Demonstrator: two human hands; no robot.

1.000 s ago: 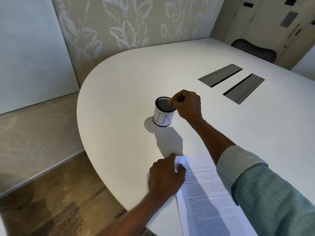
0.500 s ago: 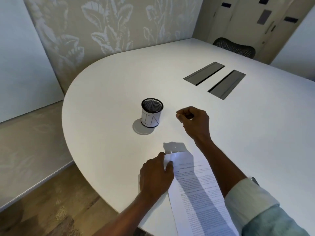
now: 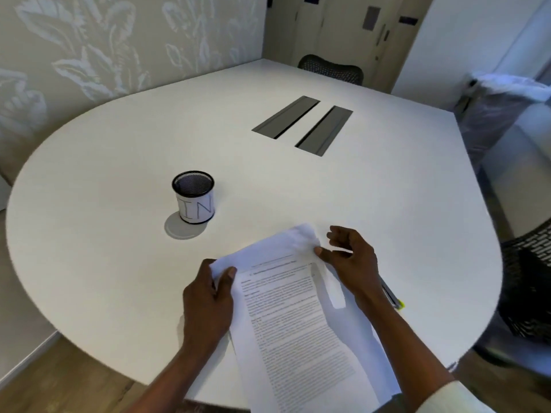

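Printed paper sheets point(image 3: 298, 317) lie at the near edge of the white table point(image 3: 119, 174), their top end lifted. My left hand point(image 3: 208, 302) grips the sheets' top left corner, thumb on top. At the top right corner my right hand point(image 3: 348, 260) pinches the edge with its thumb, the fingers loosely curled above. A black mesh cup point(image 3: 194, 196) with a white label reading "IN" stands upright to the far left of the paper, apart from both hands. I cannot tell what is inside it.
Two dark cable slots point(image 3: 301, 123) are set into the table's middle. A pen with a yellow tip point(image 3: 392, 296) lies right of my right forearm. Mesh chairs stand at the far side point(image 3: 331, 68) and the right point(image 3: 527, 287). A plastic-wrapped bin point(image 3: 501, 108) is at far right.
My right hand left the mesh cup and came back to the paper's top right corner. The top of the sheets has lifted off the table. My view swung right.
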